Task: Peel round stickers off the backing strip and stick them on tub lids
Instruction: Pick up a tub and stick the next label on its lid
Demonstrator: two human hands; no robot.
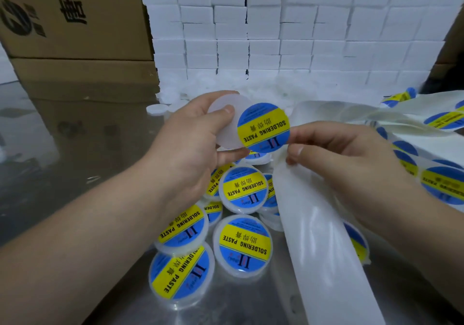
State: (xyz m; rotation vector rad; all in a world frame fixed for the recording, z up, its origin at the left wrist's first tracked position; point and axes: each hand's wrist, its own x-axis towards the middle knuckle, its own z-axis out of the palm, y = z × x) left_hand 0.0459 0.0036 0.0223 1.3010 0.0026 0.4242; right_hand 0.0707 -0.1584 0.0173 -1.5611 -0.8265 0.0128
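Steel table, white boxes stacked at 12 o'clock. Left hand grips blank tub lid by its rim. Right hand pinches Soldering Paste sticker at its 4 o'clock edge, overlapping the lid. I judge the sticker light, floppy, tacky: hold edges only.

Frosted plastic lid, glossy sticker, reflective metal table

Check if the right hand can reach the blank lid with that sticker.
Probably yes: the right hand holds the sticker by its edge, overlapping the blank lid gripped by the left hand; nothing sits between them.
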